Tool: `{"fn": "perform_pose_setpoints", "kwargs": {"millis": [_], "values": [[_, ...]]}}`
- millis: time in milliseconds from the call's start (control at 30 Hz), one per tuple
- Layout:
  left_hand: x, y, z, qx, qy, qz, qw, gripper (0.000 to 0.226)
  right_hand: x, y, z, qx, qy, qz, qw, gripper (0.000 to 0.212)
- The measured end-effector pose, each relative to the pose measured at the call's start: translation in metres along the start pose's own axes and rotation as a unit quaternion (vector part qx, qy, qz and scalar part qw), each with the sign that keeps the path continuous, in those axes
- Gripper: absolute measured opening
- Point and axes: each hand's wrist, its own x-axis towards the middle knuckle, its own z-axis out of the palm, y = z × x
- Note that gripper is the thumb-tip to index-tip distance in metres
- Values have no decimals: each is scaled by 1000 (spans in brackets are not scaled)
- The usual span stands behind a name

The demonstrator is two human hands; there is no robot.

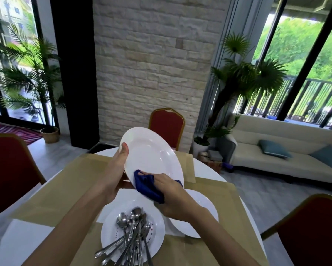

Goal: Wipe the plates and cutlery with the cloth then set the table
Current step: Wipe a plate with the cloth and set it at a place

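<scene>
We hold a white plate up above the tabletop, tilted so its face turns toward us. Our left hand grips its left rim, thumb over the front edge and the fingers curled behind, out of sight. Our right hand is closed around a bunched blue cloth and presses it against the lower part of the plate's face.

Below our arms, a second white plate rests on the tabletop with a heap of spoons and forks lying in it, handles pointing toward us and past the near rim. Just to its right, partly under our right wrist, lies another white plate, bare where we can see it. The tabletop is round and white, covered in the middle by tan cloth panels.

A red chair stands at the far side of the table, and two more red chairs flank us at left and right.
</scene>
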Motion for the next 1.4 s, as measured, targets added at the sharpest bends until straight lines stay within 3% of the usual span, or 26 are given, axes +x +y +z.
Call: {"fn": "perform_pose_setpoints", "kwargs": {"millis": [67,133,200,267,367,467,567,633,700,767,800,867,900,933,1000,1033,1067,1167,1200,1300,1400], "values": [[-1,1,-3,-32,-16,-13,999,70,1,2,-9,50,81,56,994,25],[2,-6,-7,-9,25,29,999,65,3,2,-32,171,173,145,959,14],[3,-19,-14,35,97,66,992,55,4,5,-58,338,230,188,893,29],[1,-32,-18,34,99,63,992,56,1,16,-74,429,262,191,843,41],[-2,-31,-16,5,40,82,996,50,5,28,-82,453,330,234,795,38],[-1,-21,-1,-18,5,122,992,35,15,38,-80,361,411,340,765,23],[1,-17,18,-24,17,138,990,24,22,46,-65,219,416,416,779,24],[-1,-16,28,5,12,144,990,28,28,44,-63,147,395,398,815,29],[-1,-14,35,38,4,147,988,34,35,36,-66,96,353,297,882,47],[3,-13,40,67,-3,165,984,30,44,21,-66,-27,264,157,951,58],[5,-14,40,65,1,169,983,29,46,14,-64,-99,207,88,969,59],[6,-16,40,42,29,168,985,29,48,16,-62,-149,145,6,978,56],[5,-16,40,25,45,164,985,29,48,23,-62,-121,164,11,979,54],[4,-14,40,-4,62,157,986,29,47,31,-64,-48,219,51,973,51],[6,-9,39,-95,100,127,982,26,40,53,-61,146,323,213,910,46],[10,-7,36,-149,116,113,975,25,35,58,-52,206,333,288,874,48],[15,-5,31,-201,126,102,966,26,28,58,-38,214,321,322,865,49],[24,-4,23,-273,121,72,952,33,2,40,10,100,301,217,923,55],[25,-6,23,-275,113,62,953,34,-3,32,23,10,280,160,947,57],[16,-9,36,-246,59,23,967,40,10,19,25,-197,223,25,954,59],[10,-17,39,-187,26,49,981,39,40,9,-15,-129,192,54,971,59]]}}
